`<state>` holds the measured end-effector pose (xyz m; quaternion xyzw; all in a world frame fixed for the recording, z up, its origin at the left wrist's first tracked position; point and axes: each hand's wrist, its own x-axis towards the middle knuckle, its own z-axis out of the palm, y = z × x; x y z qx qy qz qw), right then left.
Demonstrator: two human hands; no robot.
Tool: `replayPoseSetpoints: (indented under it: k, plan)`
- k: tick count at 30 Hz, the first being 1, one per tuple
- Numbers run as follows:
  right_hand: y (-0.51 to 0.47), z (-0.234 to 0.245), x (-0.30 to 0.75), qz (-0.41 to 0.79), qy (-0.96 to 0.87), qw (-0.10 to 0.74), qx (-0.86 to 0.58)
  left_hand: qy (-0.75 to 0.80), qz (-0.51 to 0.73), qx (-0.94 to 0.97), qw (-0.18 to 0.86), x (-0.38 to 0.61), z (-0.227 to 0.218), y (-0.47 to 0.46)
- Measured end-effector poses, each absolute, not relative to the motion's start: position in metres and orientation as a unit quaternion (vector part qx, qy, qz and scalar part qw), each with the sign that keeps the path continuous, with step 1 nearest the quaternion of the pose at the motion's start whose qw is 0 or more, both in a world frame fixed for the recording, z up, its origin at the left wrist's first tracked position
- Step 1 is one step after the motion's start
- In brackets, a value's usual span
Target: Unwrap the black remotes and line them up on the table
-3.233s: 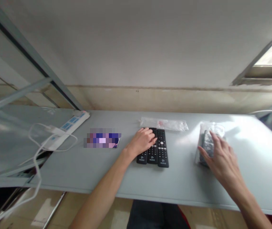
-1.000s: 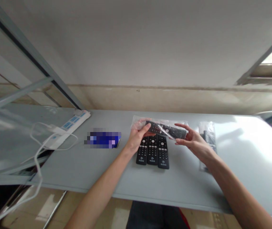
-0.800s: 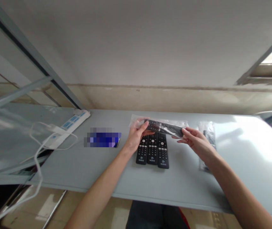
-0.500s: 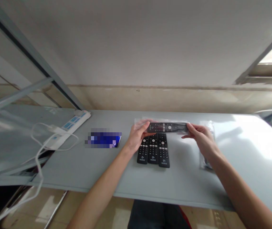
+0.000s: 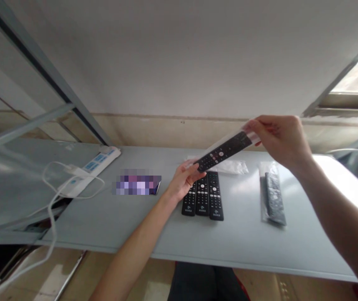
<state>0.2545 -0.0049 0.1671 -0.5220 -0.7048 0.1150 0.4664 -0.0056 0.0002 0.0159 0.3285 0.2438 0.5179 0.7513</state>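
Observation:
A black remote control (image 5: pixel 224 151) in a clear plastic bag is held tilted above the desk, its right end higher. My left hand (image 5: pixel 183 179) pinches its lower left end. At the raised end, my right hand (image 5: pixel 277 136) has its fingers closed on the plastic bag (image 5: pixel 250 129). Beneath lie three black remote controls (image 5: pixel 202 200) side by side, their upper ends partly hidden by my left hand and the held remote. Behind them is a crumpled clear plastic bag (image 5: pixel 232 167). Another bagged remote control (image 5: pixel 274 198) lies to the right, under my right forearm.
A phone-like device (image 5: pixel 138 184) with a blurred screen lies on the grey desk (image 5: pixel 241 240), left of my left hand. Farther left is a white power strip (image 5: pixel 95 167) with a white cable (image 5: pixel 52 217) hanging over the edge. A wall (image 5: pixel 182 62) rises behind the desk.
My right hand has moved up and right, lifting the bagged remote's right end from level to a slant. My left hand has stayed nearly in place. The bag behind the remotes now shows more.

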Motion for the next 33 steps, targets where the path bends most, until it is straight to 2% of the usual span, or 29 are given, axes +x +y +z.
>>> replayPoseSetpoints:
  k: [6,11,14,16,18,25,30,33]
  plan:
    - [0.004,0.191,0.249,0.095,-0.697,0.489,-0.515,0.243,0.425,0.401,0.774,-0.004,0.022,-0.010]
    - [0.009,0.199,0.276,0.028,-0.649,0.569,-0.504,0.264,0.390,0.442,0.763,-0.003,0.024,-0.014]
    - [0.011,0.190,0.298,-0.004,-0.601,0.627,-0.496,0.271,0.429,0.436,0.743,-0.001,0.024,-0.012]
    - [0.013,0.172,0.307,0.051,-0.542,0.663,-0.514,0.273,0.476,0.410,0.728,0.000,0.025,-0.010]
    - [0.016,0.144,0.310,0.160,-0.463,0.676,-0.550,0.269,0.521,0.368,0.721,-0.001,0.025,-0.006]
    - [0.009,0.038,0.278,0.330,-0.442,0.572,-0.607,0.301,0.595,0.238,0.706,-0.009,0.023,0.004]
    - [0.007,0.014,0.272,0.312,-0.494,0.498,-0.641,0.275,0.584,0.231,0.728,-0.005,0.019,0.005]
    - [0.009,0.007,0.275,0.293,-0.505,0.487,-0.650,0.278,0.577,0.215,0.737,-0.003,0.013,0.007]
